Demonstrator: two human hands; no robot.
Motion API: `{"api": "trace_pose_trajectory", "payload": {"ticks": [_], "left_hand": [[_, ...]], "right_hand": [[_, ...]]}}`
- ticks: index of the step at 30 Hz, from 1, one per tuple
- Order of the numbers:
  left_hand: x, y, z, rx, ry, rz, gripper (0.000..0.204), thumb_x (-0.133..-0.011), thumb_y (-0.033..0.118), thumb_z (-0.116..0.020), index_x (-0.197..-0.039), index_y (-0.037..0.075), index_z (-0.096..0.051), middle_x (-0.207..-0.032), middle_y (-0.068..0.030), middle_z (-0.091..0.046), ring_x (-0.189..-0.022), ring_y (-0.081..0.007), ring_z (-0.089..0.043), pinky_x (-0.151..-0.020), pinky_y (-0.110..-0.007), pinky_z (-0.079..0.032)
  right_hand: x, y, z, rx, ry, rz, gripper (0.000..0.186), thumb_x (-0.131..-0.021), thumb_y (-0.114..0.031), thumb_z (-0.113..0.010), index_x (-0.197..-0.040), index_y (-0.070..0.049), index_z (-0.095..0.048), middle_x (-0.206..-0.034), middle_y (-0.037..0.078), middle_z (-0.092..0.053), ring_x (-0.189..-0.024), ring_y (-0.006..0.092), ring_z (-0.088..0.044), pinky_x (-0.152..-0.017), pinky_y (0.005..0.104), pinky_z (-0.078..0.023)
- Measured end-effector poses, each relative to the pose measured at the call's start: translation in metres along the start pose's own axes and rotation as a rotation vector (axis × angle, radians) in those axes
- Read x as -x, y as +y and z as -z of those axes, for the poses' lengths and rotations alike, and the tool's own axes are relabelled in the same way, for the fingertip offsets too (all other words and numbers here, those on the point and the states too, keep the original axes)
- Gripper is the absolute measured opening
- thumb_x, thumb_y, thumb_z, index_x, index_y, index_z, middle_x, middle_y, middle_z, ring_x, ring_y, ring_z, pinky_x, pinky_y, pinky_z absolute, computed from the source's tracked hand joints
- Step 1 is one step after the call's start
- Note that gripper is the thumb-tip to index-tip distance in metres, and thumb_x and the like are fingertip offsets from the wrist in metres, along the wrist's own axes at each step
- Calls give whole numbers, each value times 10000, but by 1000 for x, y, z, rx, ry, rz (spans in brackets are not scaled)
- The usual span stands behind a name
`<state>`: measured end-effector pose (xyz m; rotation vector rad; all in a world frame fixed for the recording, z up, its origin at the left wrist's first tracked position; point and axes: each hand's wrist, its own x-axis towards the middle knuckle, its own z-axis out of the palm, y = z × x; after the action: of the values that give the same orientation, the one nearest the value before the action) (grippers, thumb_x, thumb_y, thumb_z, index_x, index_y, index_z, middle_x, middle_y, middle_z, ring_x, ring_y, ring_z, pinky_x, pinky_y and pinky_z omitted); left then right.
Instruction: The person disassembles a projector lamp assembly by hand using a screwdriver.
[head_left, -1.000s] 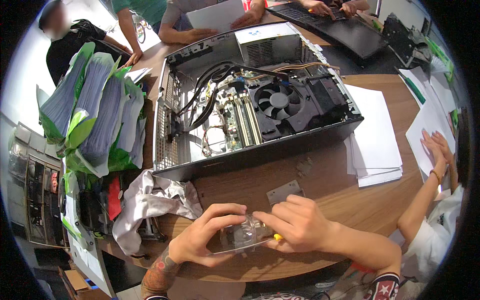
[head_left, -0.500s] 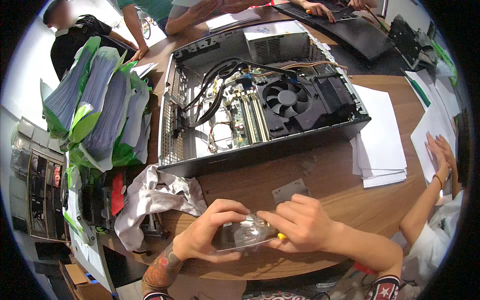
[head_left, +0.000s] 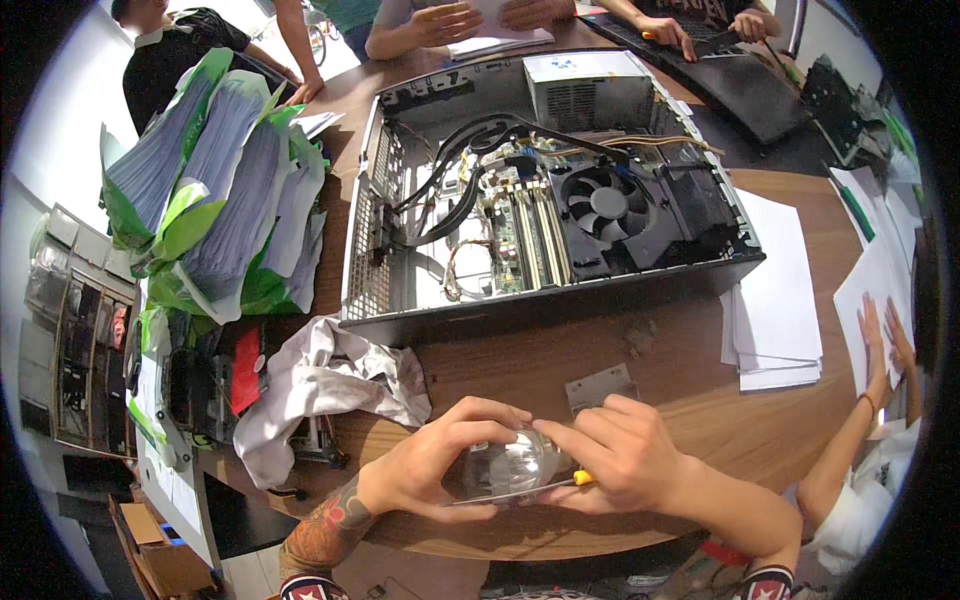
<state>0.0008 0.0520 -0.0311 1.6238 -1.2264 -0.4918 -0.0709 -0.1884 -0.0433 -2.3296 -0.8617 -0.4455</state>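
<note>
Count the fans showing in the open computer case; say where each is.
1: a black fan in the right half of the open computer case, beyond the person's right hand. Others may be hidden, perhaps inside the metal box at its far edge.

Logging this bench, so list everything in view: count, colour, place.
shiny object: one, silvery, lower centre
yellow piece: one, yellow, beside shiny object
metal plate: one, grey, below case
computer case: one, black and silver, centre
fan: one, black, inside case
cloth: one, whitish, below case, left
paper bundles: several, white and green, left
loose sheets: several, white, right of case
flat device: one, black, upper right
table: one, brown, beneath case
co-workers: at least four, varied clothing, around table
left fingers: one set, bare, lower centre
right fingers: one set, bare, lower centre
</note>
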Motion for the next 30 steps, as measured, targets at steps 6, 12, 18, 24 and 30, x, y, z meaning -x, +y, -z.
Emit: {"api": "trace_pose_trajectory", "payload": {"ticks": [6, 12, 18, 24, 30], "left_hand": [[2, -3, 1, 15, 25, -25, 703, -653, 63, -820, -1249, 25, -449, -1248, -229, -501, -1176, -375, -512, -976, -438, -447], [2, -1, 0, -43, 51, -47, 720, -652, 61, -826, -1265, 18, -451, -1237, -235, -500, -1152, -368, -518, -956, -418, -457], [1, 6, 5, -66, 47, -40, 719, -641, 50, -819, -1264, 21, -461, -1258, -240, -483, -1144, -374, -515, -950, -425, -460], [3, -2, 3, -43, 35, -50, 722, -639, 69, -823, -1261, 19, -460, -1255, -239, -491, -1148, -374, -516, -942, -424, -466], [0, 3, 4, -64, 66, -56, 726, -623, 86, -827, -1249, 21, -464, -1233, -223, -515, -1136, -369, -530, -944, -423, -450]], "right_hand": [[-1, -1, 2, 10, -24, -13, 631, -721, -447, -722, -1117, 34, -621, -681, 32, -475, -606, 176, -516, -582, 311, -404], [1, 3, -5, -9, 40, 18, 694, -639, -444, -786, -1129, 21, -628, -634, 12, -450, -531, 172, -435, -514, 310, -353], [0, 0, 2, -9, -2, 6, 665, -679, -438, -746, -1139, 26, -621, -657, 18, -472, -561, 171, -475, -545, 310, -379], [1, -1, -2, 12, -33, 15, 623, -730, -431, -703, -1134, 34, -615, -681, 32, -498, -601, 173, -525, -577, 310, -402], [2, 2, -7, 16, 12, 19, 620, -706, -432, -730, -1109, 27, -625, -664, 31, -501, -573, 178, -502, -555, 312, -390]]}}
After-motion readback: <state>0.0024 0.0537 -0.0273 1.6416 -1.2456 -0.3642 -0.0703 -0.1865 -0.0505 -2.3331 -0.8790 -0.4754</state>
